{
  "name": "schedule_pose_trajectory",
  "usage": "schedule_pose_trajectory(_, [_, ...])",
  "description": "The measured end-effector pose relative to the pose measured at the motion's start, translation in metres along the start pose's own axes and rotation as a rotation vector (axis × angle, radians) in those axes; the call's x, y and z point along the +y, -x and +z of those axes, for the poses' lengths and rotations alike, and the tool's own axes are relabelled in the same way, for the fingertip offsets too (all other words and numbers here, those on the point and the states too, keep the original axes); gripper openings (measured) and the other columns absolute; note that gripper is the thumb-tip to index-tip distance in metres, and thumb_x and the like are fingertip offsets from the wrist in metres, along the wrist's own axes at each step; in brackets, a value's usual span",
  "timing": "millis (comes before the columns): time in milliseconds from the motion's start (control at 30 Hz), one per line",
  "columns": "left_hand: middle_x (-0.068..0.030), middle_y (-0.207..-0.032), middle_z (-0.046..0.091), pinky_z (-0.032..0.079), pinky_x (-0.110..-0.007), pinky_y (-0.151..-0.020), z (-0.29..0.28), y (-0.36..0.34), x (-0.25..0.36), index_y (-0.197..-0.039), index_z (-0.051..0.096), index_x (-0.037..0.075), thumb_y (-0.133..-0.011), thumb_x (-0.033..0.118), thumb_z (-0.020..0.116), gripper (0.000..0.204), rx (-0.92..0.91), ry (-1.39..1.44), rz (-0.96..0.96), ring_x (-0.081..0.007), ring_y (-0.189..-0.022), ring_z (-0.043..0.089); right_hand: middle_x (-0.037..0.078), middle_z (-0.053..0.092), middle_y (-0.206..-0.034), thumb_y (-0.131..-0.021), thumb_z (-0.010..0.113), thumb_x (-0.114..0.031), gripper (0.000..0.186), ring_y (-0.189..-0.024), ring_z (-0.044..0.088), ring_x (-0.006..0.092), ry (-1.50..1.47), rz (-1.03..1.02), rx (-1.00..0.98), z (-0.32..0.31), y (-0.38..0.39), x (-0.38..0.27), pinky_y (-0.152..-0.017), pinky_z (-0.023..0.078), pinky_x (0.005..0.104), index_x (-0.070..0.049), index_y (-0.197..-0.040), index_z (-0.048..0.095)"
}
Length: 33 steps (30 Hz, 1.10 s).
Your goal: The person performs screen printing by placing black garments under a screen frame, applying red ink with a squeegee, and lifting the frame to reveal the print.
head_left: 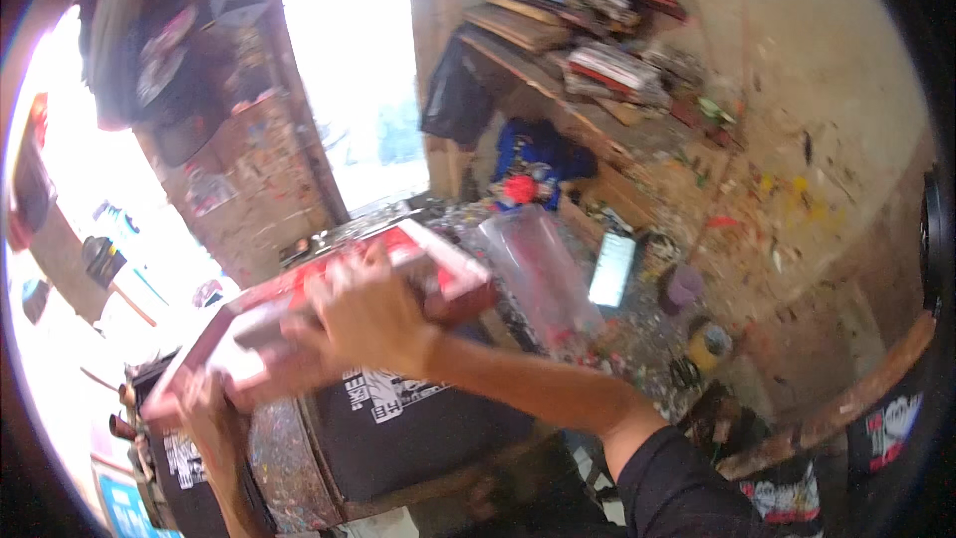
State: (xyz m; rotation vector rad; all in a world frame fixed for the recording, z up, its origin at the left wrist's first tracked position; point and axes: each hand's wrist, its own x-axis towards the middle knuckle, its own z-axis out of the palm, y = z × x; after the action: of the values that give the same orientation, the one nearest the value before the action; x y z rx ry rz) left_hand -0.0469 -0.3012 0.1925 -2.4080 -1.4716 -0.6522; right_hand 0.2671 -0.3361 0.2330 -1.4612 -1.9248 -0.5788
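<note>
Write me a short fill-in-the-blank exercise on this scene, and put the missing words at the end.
1. The right hand is over the frame; the hand at its lower-left corner is the ____ one.
2. The bright smears inside the frame are ____.
3. On the black fabric, the print is ____.
4. Just right of the clear plastic piece lies a ____ with a lit screen.

Missing words: left; red; white; phone.

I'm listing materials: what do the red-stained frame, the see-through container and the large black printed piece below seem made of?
Red-stained frame: probably wood with a patchy finish, judging by its thick, straight rails; blur leaves metal possible.
See-through container: likely smooth clear plastic, being translucent.
Black printed piece: apparently matte cloth, dark without shine.
</note>
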Motion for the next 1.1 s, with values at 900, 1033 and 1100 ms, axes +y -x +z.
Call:
schedule_pose_trajectory(900, [-0.0064,-0.095,0.064,0.047,-0.043,-0.09,0.118,0.159,0.03,-0.103,0.068,0.01,-0.07,0.036,0.088,0.047,-0.321,0.365,-0.048,-0.0282,-0.097,0.06,0.008,0.069,-0.083,-0.086,0.071,-0.025,0.018,-0.082,0.071,0.0246,0.004,0.007,-0.546,0.087,0.173,-0.023,-0.092,0.048,0.0482,-0.01,-0.093,0.062])
schedule_pose_trajectory(1033, [-0.0063,-0.094,0.064,0.046,-0.043,-0.089,0.118,0.16,0.033,-0.104,0.068,0.009,-0.069,0.034,0.088,0.047,-0.304,0.385,-0.039,-0.0284,-0.095,0.06,0.012,0.068,-0.074,-0.086,0.077,-0.041,0.036,-0.072,0.07,0.0329,-0.135,0.068,-0.726,0.101,0.14,0.009,-0.065,0.052,0.047,-0.011,-0.091,0.059])
schedule_pose_trajectory(1100, [-0.0061,-0.092,0.064,0.045,-0.044,-0.088,0.121,0.163,0.026,-0.1,0.069,0.008,-0.065,0.029,0.09,0.046,-0.28,0.389,-0.077,-0.0291,-0.095,0.06,0.013,0.071,-0.078,-0.087,0.076,-0.034,0.028,-0.075,0.072,0.0346,-0.193,0.123,-0.823,0.088,0.119,0.003,-0.064,0.054,0.0494,-0.011,-0.093,0.06])
